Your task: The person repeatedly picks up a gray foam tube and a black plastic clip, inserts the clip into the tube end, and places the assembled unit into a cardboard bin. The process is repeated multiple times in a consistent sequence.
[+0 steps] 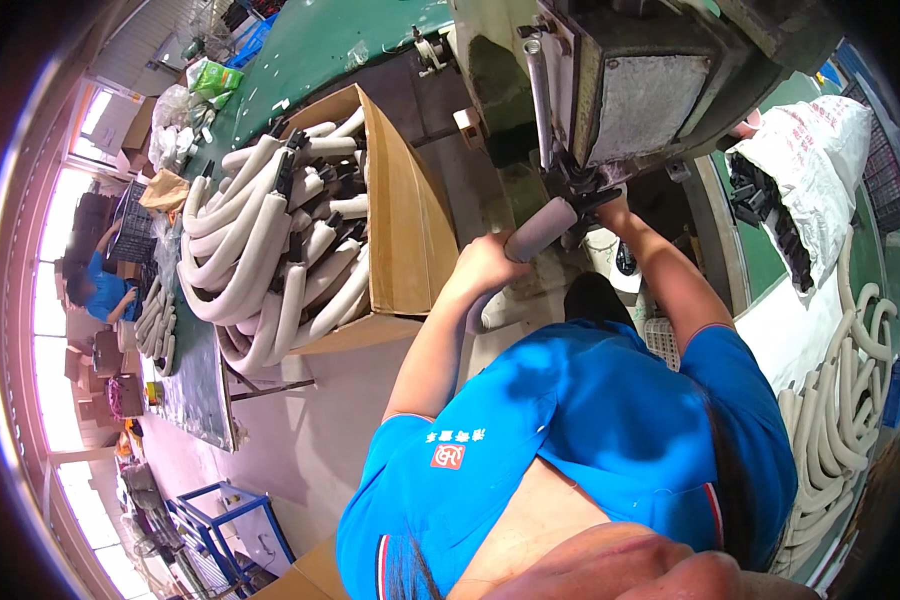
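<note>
My left hand [487, 264] is wrapped round a grey foam-covered tube [542, 229], which slants up under the head of a large grey-green machine [650, 105]. At the tube's upper end, my right hand [615, 210] closes on a dark fitting [592, 199] beneath the machine head. Its fingertips are partly hidden, and I cannot tell whether the fitting is joined to the tube. A metal lever [538, 100] hangs down at the machine's left side, just above both hands.
At my left, a cardboard box [410, 200] overflows with bent foam-covered tubes [245, 250]. More tubes [830, 430] lie piled at my right, below a white sack [810, 160] holding black parts [770, 205]. A co-worker [105, 290] is at the far left. A blue-framed cart [232, 530] stands lower left.
</note>
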A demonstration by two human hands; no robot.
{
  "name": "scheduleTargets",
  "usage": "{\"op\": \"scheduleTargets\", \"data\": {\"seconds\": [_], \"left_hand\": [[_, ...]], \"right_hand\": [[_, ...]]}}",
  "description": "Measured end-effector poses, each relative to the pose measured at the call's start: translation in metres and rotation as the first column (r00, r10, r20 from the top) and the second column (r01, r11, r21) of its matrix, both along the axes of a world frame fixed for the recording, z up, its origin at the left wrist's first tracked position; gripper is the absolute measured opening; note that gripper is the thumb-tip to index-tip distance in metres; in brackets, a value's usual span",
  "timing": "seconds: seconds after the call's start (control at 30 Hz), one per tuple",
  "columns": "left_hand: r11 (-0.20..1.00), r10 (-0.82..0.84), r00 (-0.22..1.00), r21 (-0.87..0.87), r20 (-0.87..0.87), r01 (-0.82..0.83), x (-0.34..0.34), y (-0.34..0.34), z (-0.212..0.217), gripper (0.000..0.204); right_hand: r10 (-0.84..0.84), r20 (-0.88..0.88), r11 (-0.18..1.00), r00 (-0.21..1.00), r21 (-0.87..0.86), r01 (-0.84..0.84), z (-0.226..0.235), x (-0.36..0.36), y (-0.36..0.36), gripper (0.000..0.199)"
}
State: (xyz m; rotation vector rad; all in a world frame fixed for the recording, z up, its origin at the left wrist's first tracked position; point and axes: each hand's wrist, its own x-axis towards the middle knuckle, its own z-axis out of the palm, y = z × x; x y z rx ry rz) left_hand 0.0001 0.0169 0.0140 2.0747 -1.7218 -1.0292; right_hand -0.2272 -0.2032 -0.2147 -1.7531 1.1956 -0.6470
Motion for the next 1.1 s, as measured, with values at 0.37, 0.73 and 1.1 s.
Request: {"op": "scheduleTargets", "data": {"seconds": [0.37,0.73,1.1], "left_hand": [[1.0,-0.019,1.0,0.007,-0.008,0.019,0.001,-0.004,0.004,0.052],[0.972,-0.228,0.966,-0.092,-0.122,0.218,0.028,0.048,0.021,0.037],[0.964,-0.222,0.972,-0.165,-0.077,0.208,0.02,0.072,0.028,0.04]], "right_hand": [[0.055,-0.012,0.908,0.998,-0.415,-0.055,0.021,-0.003,-0.007,0.037],[-0.153,0.616,0.864,0.773,0.463,-0.198,0.223,-0.011,0.109,0.015],[-0.188,0.431,0.912,0.882,0.409,-0.005,0.235,-0.027,0.117,0.027]]}}
